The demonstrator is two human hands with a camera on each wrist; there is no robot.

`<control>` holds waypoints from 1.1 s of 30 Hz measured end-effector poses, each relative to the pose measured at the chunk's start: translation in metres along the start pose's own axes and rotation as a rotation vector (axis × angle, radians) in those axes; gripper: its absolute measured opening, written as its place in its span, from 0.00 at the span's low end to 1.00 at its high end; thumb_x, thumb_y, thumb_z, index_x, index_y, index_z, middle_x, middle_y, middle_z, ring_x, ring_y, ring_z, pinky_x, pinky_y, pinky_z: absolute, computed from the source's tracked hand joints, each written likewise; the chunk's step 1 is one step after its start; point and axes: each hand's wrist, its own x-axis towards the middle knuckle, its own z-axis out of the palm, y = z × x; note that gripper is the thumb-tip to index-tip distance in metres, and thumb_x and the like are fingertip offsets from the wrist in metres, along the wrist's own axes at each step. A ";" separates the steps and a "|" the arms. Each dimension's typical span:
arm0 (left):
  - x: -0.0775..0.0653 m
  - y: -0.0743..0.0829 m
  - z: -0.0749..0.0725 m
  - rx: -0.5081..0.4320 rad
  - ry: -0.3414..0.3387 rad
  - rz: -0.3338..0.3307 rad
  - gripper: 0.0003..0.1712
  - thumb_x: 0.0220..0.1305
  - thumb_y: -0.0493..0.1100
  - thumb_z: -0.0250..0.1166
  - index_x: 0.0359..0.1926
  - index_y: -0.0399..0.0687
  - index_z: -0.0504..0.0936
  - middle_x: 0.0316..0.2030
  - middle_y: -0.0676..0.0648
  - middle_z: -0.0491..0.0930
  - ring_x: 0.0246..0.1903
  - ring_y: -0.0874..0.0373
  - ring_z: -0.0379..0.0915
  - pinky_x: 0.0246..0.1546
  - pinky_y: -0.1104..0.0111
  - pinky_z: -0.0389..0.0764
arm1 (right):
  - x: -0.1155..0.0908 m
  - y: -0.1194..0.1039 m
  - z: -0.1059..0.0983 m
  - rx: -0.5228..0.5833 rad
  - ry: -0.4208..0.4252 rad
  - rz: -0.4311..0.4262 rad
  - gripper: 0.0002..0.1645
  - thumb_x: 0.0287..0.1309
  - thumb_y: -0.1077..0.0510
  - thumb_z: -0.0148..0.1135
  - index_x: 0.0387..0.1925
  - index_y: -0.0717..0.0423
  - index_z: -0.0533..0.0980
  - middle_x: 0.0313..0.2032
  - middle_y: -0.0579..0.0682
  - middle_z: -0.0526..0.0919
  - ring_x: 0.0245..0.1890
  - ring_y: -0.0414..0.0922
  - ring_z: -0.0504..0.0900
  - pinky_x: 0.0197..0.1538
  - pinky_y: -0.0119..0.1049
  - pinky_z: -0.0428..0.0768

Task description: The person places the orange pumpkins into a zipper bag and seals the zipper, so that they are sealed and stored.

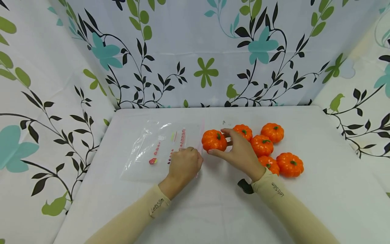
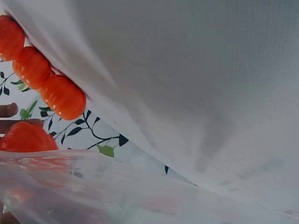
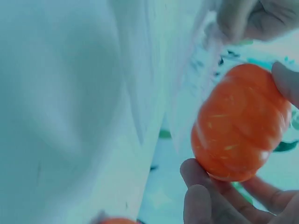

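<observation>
A clear plastic bag (image 1: 134, 171) with red printed marks lies on the white table. My left hand (image 1: 186, 164) grips its right edge, fingers curled. Just right of that edge, my right hand (image 1: 242, 156) holds a small orange toy pumpkin (image 1: 213, 140) with a green stem between thumb and fingers. Seen from the right wrist, this glossy pumpkin (image 3: 243, 123) is beside the bag's raised film, below the left hand (image 3: 257, 18). The left wrist view shows the bag's film (image 2: 117, 186) lifted, with part of the held pumpkin (image 2: 25, 137) behind its edge.
Several more orange pumpkins (image 1: 289, 164) stand grouped on the right of the table, some partly covered by the right hand and wrist. A black object (image 1: 245, 186) sits at the right wrist. Patterned curtains (image 1: 170, 54) with leaves and flowers surround the table (image 1: 213, 217).
</observation>
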 end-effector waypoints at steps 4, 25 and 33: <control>0.001 -0.001 -0.001 -0.023 0.040 -0.046 0.15 0.55 0.40 0.70 0.16 0.42 0.76 0.12 0.50 0.69 0.10 0.56 0.71 0.09 0.68 0.71 | 0.003 -0.004 0.014 0.021 -0.035 0.014 0.58 0.45 0.24 0.71 0.69 0.55 0.69 0.62 0.51 0.78 0.49 0.49 0.82 0.45 0.44 0.84; -0.009 0.001 0.008 -0.161 0.190 -0.001 0.05 0.54 0.37 0.72 0.26 0.39 0.85 0.38 0.43 0.88 0.33 0.51 0.88 0.22 0.63 0.85 | 0.020 0.004 0.060 -0.194 -0.134 -0.199 0.32 0.52 0.46 0.74 0.58 0.55 0.80 0.52 0.50 0.84 0.46 0.49 0.82 0.51 0.42 0.81; -0.012 0.007 0.012 -0.152 0.271 0.058 0.04 0.52 0.37 0.72 0.27 0.39 0.87 0.37 0.43 0.88 0.32 0.51 0.87 0.23 0.62 0.86 | 0.023 -0.002 0.074 -0.294 -0.113 -0.233 0.33 0.53 0.54 0.74 0.62 0.56 0.79 0.60 0.54 0.79 0.54 0.49 0.81 0.51 0.44 0.83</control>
